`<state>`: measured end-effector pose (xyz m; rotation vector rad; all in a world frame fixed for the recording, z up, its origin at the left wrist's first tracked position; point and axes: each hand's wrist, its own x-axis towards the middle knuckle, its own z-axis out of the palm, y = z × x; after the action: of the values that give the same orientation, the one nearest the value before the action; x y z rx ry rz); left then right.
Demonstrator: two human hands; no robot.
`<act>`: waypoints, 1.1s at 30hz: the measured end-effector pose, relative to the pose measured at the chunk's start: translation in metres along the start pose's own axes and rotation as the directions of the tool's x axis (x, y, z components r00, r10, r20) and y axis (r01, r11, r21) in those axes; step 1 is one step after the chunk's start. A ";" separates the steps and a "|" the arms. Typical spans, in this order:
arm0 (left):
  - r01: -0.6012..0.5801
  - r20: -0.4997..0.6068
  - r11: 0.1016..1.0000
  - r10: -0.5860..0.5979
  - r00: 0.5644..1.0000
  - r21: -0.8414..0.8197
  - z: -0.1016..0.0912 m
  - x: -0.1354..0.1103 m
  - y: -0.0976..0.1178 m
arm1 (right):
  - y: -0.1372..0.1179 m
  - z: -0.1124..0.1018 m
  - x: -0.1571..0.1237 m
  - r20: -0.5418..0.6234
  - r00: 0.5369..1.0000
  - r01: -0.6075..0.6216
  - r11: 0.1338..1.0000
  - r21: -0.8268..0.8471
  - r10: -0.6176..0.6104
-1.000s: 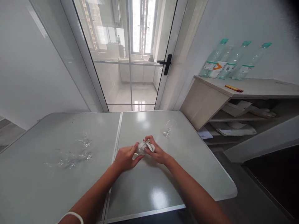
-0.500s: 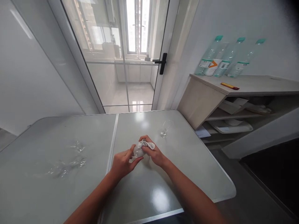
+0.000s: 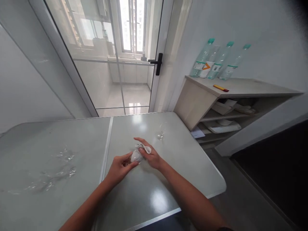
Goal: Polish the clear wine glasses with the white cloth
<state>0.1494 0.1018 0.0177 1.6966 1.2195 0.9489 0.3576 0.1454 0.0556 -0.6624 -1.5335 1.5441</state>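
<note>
Over the middle of the table, my left hand (image 3: 120,168) has its fingers and thumb closed around a small clear drinking glass (image 3: 136,157). A white cloth (image 3: 147,149) is bunched in my right hand (image 3: 153,158), its folded edge sticking up above the thumb. White fabric shows through the bowl of the glass, so part of the cloth seems to be inside it. The right index finger is stretched away from the cloth. Beyond my hands a clear stemmed glass (image 3: 160,136) stands on the table. My fingers hide much of the held glass.
Several transparent glasses (image 3: 71,172) are on the left of the table (image 3: 134,202), their outlines hard to separate. At the right a wooden shelf unit (image 3: 190,99) bears plastic bottles (image 3: 200,61) and a yellow-red packet (image 3: 220,88). A glazed door (image 3: 157,64) stands behind.
The view has turned slightly to the right. My right index finger has lifted and stretched outward, and my left fingers have shifted around the glass.
</note>
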 end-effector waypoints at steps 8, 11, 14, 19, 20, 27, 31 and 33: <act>0.345 0.337 0.880 -0.233 0.912 -0.326 -0.010 0.000 0.002 | -0.008 0.004 -0.003 0.107 0.994 -0.003 0.999 -0.051 0.008; 0.069 -0.052 0.996 -0.066 0.996 0.058 -0.007 0.000 0.004 | 0.009 0.005 0.005 -0.074 0.963 -0.247 0.958 0.147 0.260; 0.000 -0.151 0.973 0.035 0.988 0.230 -0.004 -0.001 0.004 | 0.018 0.008 0.009 -0.134 0.895 -0.358 0.865 0.351 0.425; 0.363 0.298 0.893 -0.281 0.912 -0.266 -0.007 0.000 0.003 | 0.003 0.009 0.003 -0.025 0.960 -0.263 0.932 0.251 0.278; 0.489 0.444 0.795 -0.315 0.839 -0.360 -0.008 0.001 0.002 | -0.002 0.008 0.001 0.032 0.968 -0.250 0.946 0.206 0.249; 0.505 0.449 0.777 -0.324 0.833 -0.375 -0.010 0.002 -0.006 | -0.002 0.003 -0.003 0.074 0.995 -0.053 0.983 -0.175 0.067; 0.119 -0.069 0.986 -0.111 0.991 0.115 0.000 -0.001 -0.004 | 0.017 0.007 0.005 -0.121 0.960 -0.257 0.966 -0.025 0.252; 0.082 -0.136 0.973 -0.053 0.989 0.217 0.003 -0.002 -0.002 | 0.020 0.009 0.008 -0.157 0.915 -0.341 0.921 0.187 0.371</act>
<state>0.1513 0.1000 0.0141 1.7752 1.5077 0.9207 0.3421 0.1499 0.0381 -1.0109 -1.1780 1.7919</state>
